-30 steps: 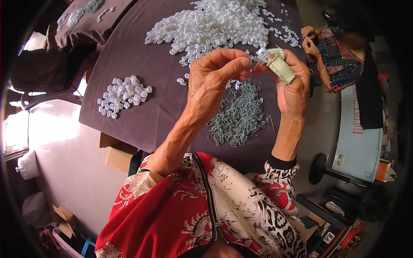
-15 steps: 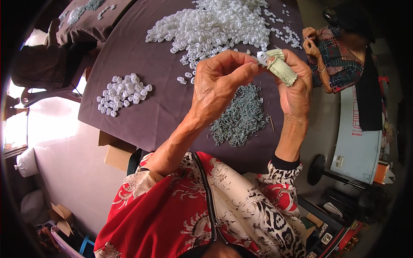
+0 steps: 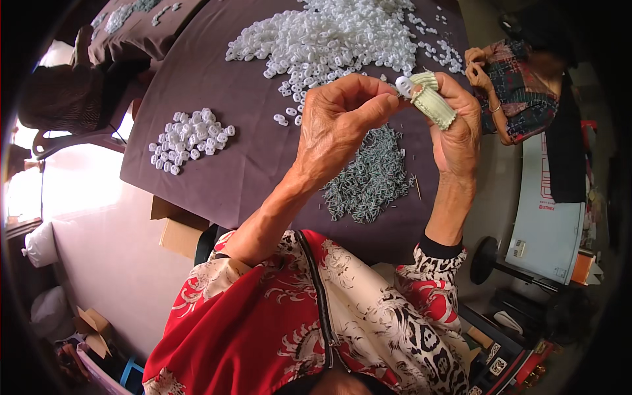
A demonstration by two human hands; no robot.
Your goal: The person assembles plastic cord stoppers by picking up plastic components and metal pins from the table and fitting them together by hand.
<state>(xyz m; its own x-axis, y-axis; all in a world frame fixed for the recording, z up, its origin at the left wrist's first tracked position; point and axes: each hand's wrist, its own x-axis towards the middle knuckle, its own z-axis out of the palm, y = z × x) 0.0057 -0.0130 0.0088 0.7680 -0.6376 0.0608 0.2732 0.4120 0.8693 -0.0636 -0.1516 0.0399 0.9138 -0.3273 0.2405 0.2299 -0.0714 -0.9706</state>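
My right hand [image 3: 457, 118] grips a small white plastic piece [image 3: 404, 84], oval with holes in it. Pale green ribbed cloth covers [image 3: 434, 110] wrap finger and thumb of that hand. Close beside the white piece, the thumb and forefinger of my left hand [image 3: 339, 118] are pinched together; what lies between them is too small to make out. Below both hands a heap of tiny grey-green, thin pieces [image 3: 368, 178] lies on the dark tablecloth [image 3: 210, 85]. Beyond them spreads a large pile of similar white pieces [image 3: 329, 43].
A smaller group of white pieces [image 3: 191, 140] sits on the table at left, and a thin stick [image 3: 417, 187] lies right of the grey-green heap. Across the right edge, another person's hands [image 3: 479, 68] are at work. A cardboard box [image 3: 181, 237] stands below the table's left edge.
Both hands have shifted very slightly to the right, and the white piece is tilted a little differently. The grips look the same.
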